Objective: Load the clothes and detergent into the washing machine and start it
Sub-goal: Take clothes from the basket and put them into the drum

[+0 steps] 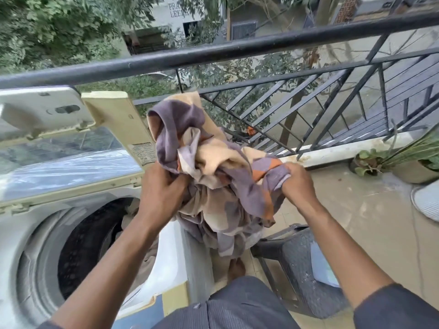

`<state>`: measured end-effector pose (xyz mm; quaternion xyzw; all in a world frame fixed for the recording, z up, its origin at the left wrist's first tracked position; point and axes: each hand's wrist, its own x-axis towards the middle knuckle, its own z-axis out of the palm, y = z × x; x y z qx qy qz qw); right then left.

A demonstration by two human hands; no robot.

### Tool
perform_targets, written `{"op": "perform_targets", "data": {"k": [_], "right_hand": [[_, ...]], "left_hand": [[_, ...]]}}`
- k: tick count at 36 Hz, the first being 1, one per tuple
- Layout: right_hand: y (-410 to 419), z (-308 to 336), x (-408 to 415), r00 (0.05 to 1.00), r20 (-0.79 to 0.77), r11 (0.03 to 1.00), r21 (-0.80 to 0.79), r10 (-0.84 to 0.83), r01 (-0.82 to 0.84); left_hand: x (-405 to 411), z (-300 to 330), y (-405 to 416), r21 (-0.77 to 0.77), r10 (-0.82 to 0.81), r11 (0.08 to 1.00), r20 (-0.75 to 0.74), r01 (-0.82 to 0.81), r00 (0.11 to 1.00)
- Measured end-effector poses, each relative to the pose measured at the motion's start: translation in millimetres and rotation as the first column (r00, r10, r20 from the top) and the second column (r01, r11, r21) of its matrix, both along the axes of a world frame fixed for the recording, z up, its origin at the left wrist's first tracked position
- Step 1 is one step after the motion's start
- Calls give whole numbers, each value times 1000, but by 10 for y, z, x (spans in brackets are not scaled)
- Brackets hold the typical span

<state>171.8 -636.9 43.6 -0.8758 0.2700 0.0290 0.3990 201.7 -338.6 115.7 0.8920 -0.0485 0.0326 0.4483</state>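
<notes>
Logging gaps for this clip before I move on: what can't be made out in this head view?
- Inside of the dark round drum of the white top-loading washing machine: mostly shadowed, and the left forearm crosses it.
- Detergent: none visible.
- Machine controls: not identifiable in frame.
- Fingers of the left hand and right hand: buried in the bunched purple, cream and orange cloth.
- Grey plastic stool: partly behind the right arm.

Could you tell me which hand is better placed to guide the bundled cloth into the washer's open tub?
Probably the left. The left hand grips the patterned cloth right beside the open tub, almost above its edge. The right hand holds the cloth's far side, out over the dark stool, away from the washer.
</notes>
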Motion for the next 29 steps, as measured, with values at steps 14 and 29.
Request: {"op": "perform_targets", "data": {"k": [14, 29], "right_hand": [[75, 1090, 153, 963, 247, 972, -228, 110, -52], [279, 1292, 133, 942, 328, 976, 171, 74, -137]], "left_hand": [[26, -119, -128, 169, 181, 970, -29, -173, 983], [17, 5, -242, -111, 134, 980, -259, -167, 957]]}}
